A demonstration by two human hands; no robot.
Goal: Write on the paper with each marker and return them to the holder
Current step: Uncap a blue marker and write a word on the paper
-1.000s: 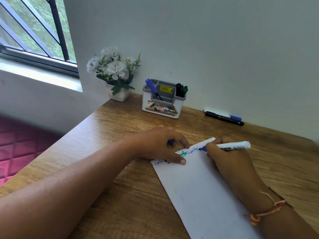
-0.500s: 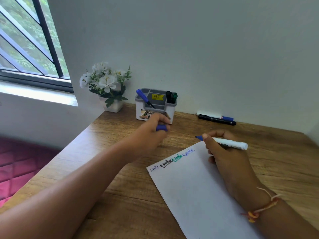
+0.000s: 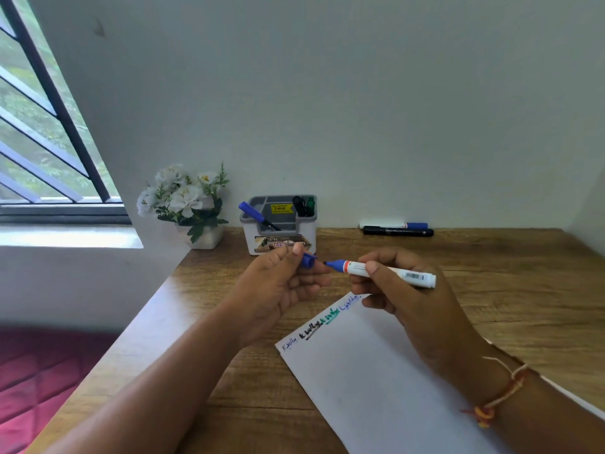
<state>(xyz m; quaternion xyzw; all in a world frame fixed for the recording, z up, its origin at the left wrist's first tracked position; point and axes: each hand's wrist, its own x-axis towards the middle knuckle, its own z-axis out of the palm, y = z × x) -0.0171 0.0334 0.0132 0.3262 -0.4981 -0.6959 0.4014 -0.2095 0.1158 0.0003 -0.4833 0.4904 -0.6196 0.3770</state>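
Observation:
My right hand grips a white-barrelled blue marker, held above the table with its bare tip pointing left. My left hand pinches the blue cap, whose mouth is a short gap from that tip. Below the hands lies the white paper, with blue, black and green words along its far edge. The grey-and-white holder stands at the back by the wall, with a blue marker leaning in its left part and a black and a green marker in its right part.
A white pot of white flowers stands left of the holder. Two markers, one white and blue, one black, lie against the wall at the right. The wooden table's left edge drops to a red mattress. A window is at far left.
My right hand lifted the marker off the paper. My left hand left the paper, rose with the cap and came to the marker's tip. The view tilted upward.

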